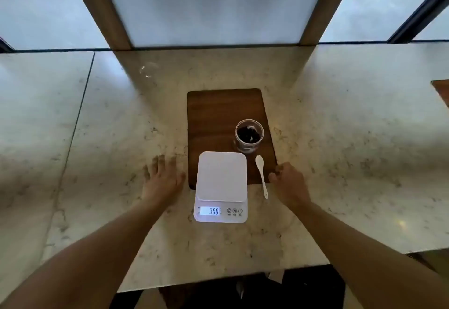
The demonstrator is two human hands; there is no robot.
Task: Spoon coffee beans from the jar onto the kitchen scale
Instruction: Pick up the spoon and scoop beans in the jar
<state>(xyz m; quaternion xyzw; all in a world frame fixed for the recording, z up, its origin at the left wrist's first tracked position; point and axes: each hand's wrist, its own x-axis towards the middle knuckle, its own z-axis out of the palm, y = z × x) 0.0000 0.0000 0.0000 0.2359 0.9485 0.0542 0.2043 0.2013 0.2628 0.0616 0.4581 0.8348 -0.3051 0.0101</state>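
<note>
On veined marble (pixel 340 138), rounded white plastic scale (pixel 221 177).

Scale, spoon and jar laid out on a board on the counter, a hand to either side.

The board (pixel 226 119) lies on the counter (pixel 340 138), running from near to far. The kitchen scale (pixel 221 182) sits at the board's near left corner, its near end overhanging onto the counter. Just right of the scale lies the spoon (pixel 262 175), bowl end far on the board, handle end near on the counter. The jar (pixel 249 136) stands on the board behind the spoon, at the far right of the scale, with coffee beans (pixel 248 134) in it. The left hand (pixel 161 179) is left of the scale over the counter; the right hand (pixel 289 182) is just right of the spoon, at the board's near right corner.
</note>
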